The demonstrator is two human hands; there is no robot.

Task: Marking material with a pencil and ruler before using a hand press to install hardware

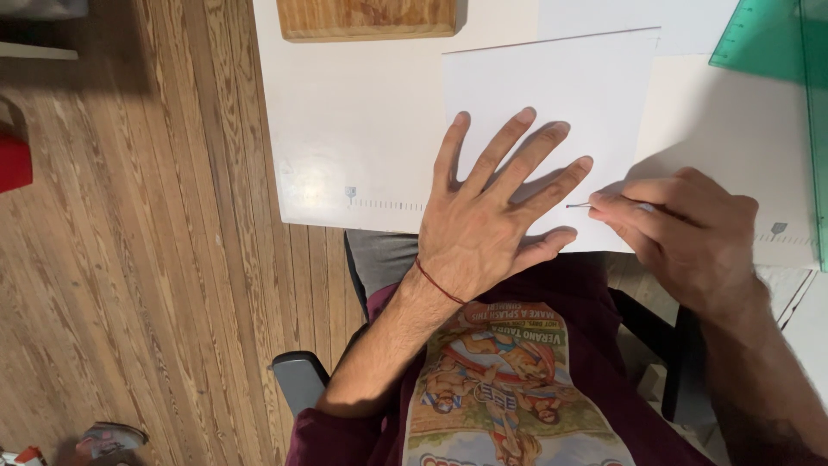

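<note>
Nearest the lens, a maroon shirt with a colourful printed front filled the lower middle of the head view, above the grey seat of a chair. From there the left hand reached forward and lay flat, fingers spread wide, palm down on a white sheet of paper, holding nothing; a thin red cord circled its wrist. Just beside its thumb and little finger, the right hand had its grip pinched narrow around a thin pen, whose tip touched the sheet's lower right part. That sheet rested on a larger white board that covered the desk, with a printed ruler scale along its near edge. At the far edge lay a wooden block, and a green transparent ruler sat at the far right corner. Wooden floor stretched to the left, with a red object at its edge.
</note>
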